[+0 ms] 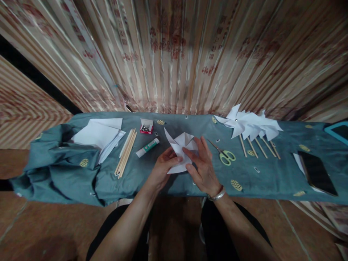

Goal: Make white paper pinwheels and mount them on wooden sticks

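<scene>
A white paper pinwheel (178, 149), its blades folded inward, is held over the near middle of the table. My left hand (164, 165) grips its lower left side, thumb on top and fingers beneath. My right hand (202, 163) is at its right side, with the index finger pressing near the middle and the thumb by the lower edge; some fingers are behind the paper. Left of the hands lie a glue stick (147, 147) and an open small box of metal pins (146, 126). Green-handled scissors (227, 157) rest just right of my right hand.
Wooden sticks (126, 154) and white paper sheets (99, 133) lie at the left. Several finished pinwheels (250, 123) on sticks overlap at the back right. A dark phone (318, 173) rests near the right front edge, and a blue-framed object (338, 131) at the far right. A curtain (174, 54) hangs behind.
</scene>
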The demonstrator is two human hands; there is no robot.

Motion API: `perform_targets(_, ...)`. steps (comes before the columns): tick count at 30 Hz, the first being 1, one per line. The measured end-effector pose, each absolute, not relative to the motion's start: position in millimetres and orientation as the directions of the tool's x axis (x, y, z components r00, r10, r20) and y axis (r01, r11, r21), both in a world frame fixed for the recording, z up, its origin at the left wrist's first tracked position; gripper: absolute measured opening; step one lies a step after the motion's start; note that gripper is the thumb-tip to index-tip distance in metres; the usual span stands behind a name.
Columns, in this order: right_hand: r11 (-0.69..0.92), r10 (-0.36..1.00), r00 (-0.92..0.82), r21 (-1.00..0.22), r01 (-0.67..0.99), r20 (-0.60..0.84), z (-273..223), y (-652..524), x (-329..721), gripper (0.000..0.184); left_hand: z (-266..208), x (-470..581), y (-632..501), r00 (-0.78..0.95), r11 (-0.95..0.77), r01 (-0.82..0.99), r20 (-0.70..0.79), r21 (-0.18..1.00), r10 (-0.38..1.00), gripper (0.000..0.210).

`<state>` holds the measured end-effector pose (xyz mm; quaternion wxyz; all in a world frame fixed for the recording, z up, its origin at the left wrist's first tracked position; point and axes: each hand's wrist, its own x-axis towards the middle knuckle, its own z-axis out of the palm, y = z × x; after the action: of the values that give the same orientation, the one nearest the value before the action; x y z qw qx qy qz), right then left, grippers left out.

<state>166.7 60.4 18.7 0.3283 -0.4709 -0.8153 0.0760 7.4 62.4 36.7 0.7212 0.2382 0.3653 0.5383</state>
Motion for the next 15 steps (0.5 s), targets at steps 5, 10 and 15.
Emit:
perform_targets(5,0.562,0.811,-0.39,-0.395,0.726,0.436,17.1,57.2,167.1,0.047,25.9,9.4,65.8,0.014,0.255,-0.539,-0.295,0.802,0.956,0.044)
perform_targets(10,0.575,0.804,-0.402,-0.403,0.712,0.438,15.9,54.7,166.1,0.05,22.5,14.0,66.9,-0.142,0.186,-0.482,-0.286,0.856,0.948,0.034)
perform_targets(15,0.573,0.814,-0.4,-0.465,0.675,0.422,19.6,53.3,167.8,0.048,20.7,15.4,67.2,-0.171,0.166,-0.461,-0.271,0.872,0.947,0.029)
